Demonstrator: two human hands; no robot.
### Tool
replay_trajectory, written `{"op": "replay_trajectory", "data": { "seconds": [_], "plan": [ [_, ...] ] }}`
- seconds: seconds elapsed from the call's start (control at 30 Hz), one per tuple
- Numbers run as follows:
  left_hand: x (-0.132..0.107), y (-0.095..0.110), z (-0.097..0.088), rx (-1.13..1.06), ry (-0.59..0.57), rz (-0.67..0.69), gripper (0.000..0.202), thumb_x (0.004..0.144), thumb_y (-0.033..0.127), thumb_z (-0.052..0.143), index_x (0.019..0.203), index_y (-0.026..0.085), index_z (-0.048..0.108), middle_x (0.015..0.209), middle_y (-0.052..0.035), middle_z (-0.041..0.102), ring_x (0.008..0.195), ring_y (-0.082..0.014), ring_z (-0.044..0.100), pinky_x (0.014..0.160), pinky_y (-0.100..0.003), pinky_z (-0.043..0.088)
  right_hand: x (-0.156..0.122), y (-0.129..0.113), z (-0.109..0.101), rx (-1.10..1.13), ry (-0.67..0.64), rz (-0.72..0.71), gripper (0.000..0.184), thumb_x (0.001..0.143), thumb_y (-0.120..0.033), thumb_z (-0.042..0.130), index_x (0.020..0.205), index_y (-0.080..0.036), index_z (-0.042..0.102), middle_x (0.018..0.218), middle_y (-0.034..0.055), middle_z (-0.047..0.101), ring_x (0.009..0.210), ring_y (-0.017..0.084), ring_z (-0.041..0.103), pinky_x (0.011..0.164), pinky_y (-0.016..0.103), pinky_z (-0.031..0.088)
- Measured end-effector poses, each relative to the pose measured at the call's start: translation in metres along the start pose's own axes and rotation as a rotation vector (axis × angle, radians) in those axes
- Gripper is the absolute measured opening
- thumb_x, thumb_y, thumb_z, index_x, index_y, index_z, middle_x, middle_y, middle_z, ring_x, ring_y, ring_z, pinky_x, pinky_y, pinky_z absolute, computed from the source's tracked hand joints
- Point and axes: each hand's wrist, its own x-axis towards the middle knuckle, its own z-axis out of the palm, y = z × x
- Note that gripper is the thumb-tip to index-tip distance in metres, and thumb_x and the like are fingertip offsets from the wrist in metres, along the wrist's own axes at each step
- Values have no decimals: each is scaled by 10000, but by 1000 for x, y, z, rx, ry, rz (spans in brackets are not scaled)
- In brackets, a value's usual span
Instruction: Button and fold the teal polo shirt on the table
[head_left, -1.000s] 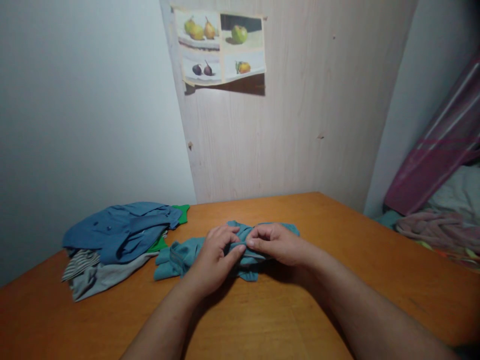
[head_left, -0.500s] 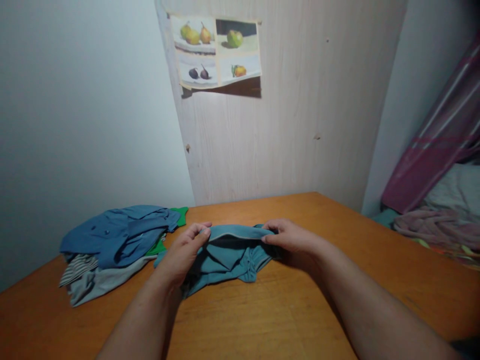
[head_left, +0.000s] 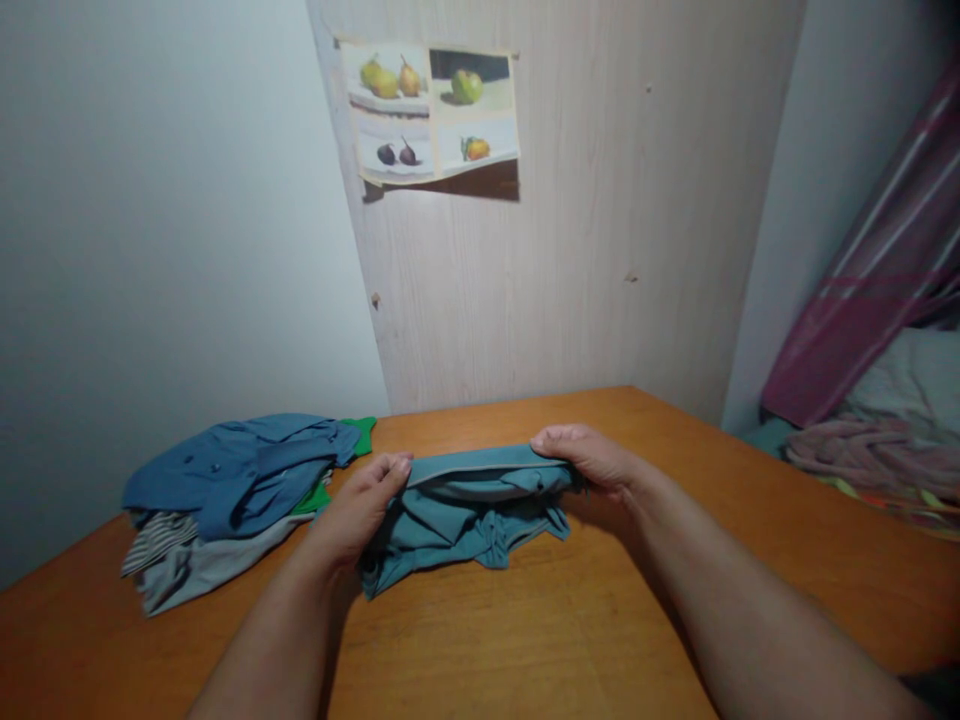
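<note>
A teal garment, its exact kind unclear among the folds, is stretched between my two hands over the middle of the table. My left hand pinches one end of its banded upper edge, thumb on top. The other end of that band is gripped by my right hand, with the fingers mostly hidden behind the cloth. Between the hands the band runs nearly straight, and the rest of the cloth hangs bunched below it, its lower part at the tabletop.
To the left, a pile of clothes holds a blue buttoned garment, a striped cloth, a grey cloth and green fabric. The wooden table meets the wall behind. Pinkish bedding and a purple curtain are at right.
My right hand has moved a little right and up, and my left slightly left, so the garment's band is pulled wider and straighter. More of the cloth's right side shows.
</note>
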Motion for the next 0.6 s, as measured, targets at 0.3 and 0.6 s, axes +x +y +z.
{"op": "replay_trajectory", "data": {
  "seconds": [0.3,0.6],
  "plan": [
    [-8,8,28,548,462,536,327,907,442,576,1142,219,616,1167,-104,676,1140,-279,605,1007,-415,435,0,5,21,-53,-30,12,439,701,-557,794,746,-161,609,599,-34,564,508,80,418,498,227,291],
    [-26,17,64,628,-49,514,265,920,439,587,874,214,719,835,-42,714,812,-217,638,798,-350,466,-7,2,42,-122,-255,-26,359,716,-465,816,841,-170,654,721,-25,595,626,99,475,602,243,357]
  ]
}}
